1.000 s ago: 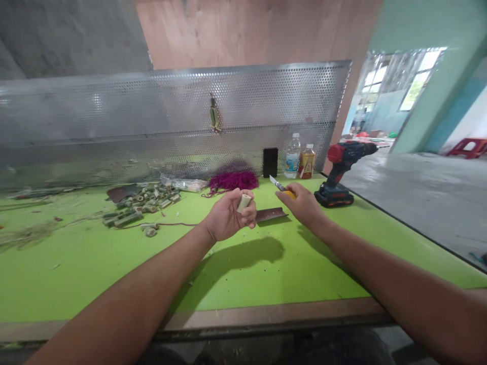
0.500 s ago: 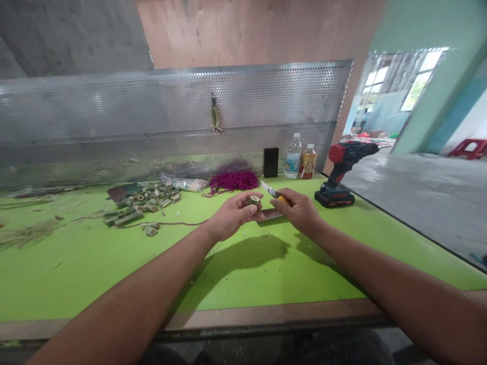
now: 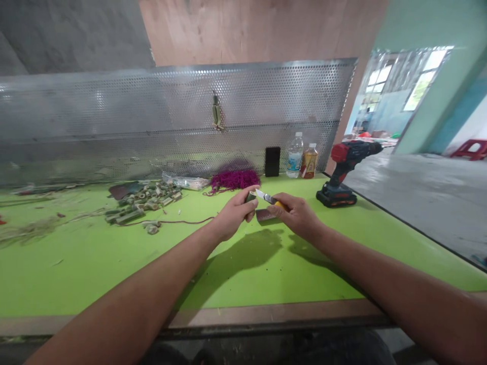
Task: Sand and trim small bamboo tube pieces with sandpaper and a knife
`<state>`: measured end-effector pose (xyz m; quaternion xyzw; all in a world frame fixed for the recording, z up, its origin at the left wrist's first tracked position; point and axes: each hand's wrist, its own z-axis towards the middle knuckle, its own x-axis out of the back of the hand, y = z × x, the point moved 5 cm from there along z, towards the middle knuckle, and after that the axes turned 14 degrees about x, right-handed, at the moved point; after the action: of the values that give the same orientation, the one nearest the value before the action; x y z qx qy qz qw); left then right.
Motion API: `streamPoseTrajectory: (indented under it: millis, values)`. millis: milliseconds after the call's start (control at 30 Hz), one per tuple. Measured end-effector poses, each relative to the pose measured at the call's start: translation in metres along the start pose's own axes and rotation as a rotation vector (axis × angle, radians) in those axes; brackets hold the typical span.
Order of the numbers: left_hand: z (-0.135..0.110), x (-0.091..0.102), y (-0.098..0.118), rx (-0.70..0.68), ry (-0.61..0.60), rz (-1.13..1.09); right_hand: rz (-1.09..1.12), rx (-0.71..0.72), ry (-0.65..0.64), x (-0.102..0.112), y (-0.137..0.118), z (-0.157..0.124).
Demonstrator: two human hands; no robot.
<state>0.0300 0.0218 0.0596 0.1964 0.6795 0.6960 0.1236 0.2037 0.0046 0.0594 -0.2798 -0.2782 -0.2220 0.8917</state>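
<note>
Between the thumb and fingers of my left hand (image 3: 235,215) is a short green piece of bamboo (image 3: 250,197), its cut end facing right. My right hand (image 3: 299,212) is closed around the yellow handle of a utility knife (image 3: 269,198). The blade points left and its tip is at the rim of the bamboo; whether it touches I cannot tell. Under the knife, a dark reddish-brown curved piece (image 3: 265,216) lies on the green tabletop, partly hidden by my right hand.
A heap of cut bamboo pieces (image 3: 152,198) lies at left, with a plastic bag of sticks (image 3: 186,181) and purple string (image 3: 236,179) behind. A black phone-like slab (image 3: 272,161), two bottles (image 3: 294,156) and a cordless drill (image 3: 340,175) stand at right. Bamboo hangs on the perforated metal panel (image 3: 251,96).
The knife blade has come down and left to the bamboo's end. My left hand has turned the bamboo, so its opening faces more to the right.
</note>
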Motion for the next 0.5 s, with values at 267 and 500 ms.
streamPoseTrajectory:
  millis: [267,500]
  values:
    - [-0.001,-0.003,0.005,0.015,0.079,0.048,-0.07,-0.003,-0.11,-0.005,-0.005,-0.001]
    - [-0.002,0.003,0.004,0.016,0.117,0.101,-0.083,-0.027,-0.165,-0.004,-0.011,0.0]
